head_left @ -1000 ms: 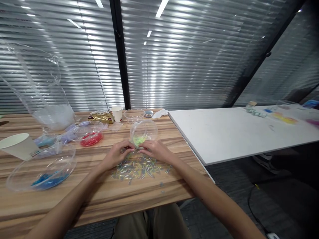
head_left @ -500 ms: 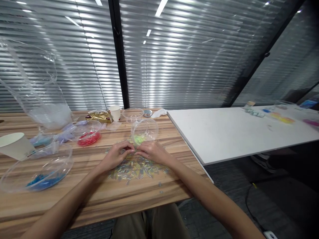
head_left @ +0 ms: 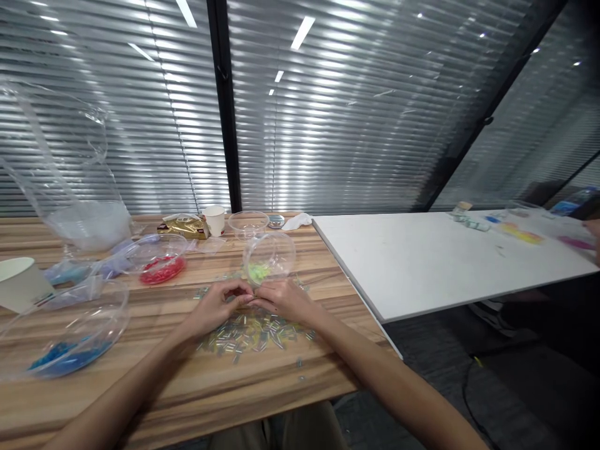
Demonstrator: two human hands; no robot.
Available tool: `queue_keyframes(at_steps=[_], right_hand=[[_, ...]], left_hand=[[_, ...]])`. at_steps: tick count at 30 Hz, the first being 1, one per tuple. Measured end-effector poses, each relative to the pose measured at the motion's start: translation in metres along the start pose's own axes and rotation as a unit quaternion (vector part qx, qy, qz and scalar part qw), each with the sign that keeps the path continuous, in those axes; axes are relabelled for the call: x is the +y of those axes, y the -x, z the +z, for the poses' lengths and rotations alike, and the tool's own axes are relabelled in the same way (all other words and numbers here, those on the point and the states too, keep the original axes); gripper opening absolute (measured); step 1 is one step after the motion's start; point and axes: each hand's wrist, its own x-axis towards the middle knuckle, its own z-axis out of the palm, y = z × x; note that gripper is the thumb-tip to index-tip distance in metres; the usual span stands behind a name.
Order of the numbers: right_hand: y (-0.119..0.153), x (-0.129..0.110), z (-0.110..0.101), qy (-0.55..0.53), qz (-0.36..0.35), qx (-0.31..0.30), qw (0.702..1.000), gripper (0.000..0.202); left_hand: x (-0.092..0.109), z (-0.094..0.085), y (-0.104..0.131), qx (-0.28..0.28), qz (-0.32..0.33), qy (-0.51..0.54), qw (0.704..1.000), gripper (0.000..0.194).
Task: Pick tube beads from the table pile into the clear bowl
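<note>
My left hand and my right hand meet fingertip to fingertip over a scattered pile of small tube beads on the wooden table. The fingers are pinched together; anything between them is too small to make out. Just beyond the hands a clear plastic bowl holds light green beads. A clear bowl with red beads stands further left, and a larger clear bowl with blue beads lies at the near left.
A paper cup sits at the far left. A big clear bag with white contents, a gold packet, a small white cup and an empty clear bowl stand at the back. A white table adjoins on the right.
Both hands have stayed together over the bead pile, with only slight finger movement. The view has tilted a little, so everything sits lower in the picture.
</note>
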Motion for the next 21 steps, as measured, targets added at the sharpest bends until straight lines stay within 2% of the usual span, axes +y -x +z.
queue_keyframes(at_steps=[21], right_hand=[[0.001,-0.001,-0.001,0.019,0.003,0.007,1.0,0.027]], left_hand=[[-0.008,0.002,0.002,0.006,-0.024,0.044,0.999,0.024]])
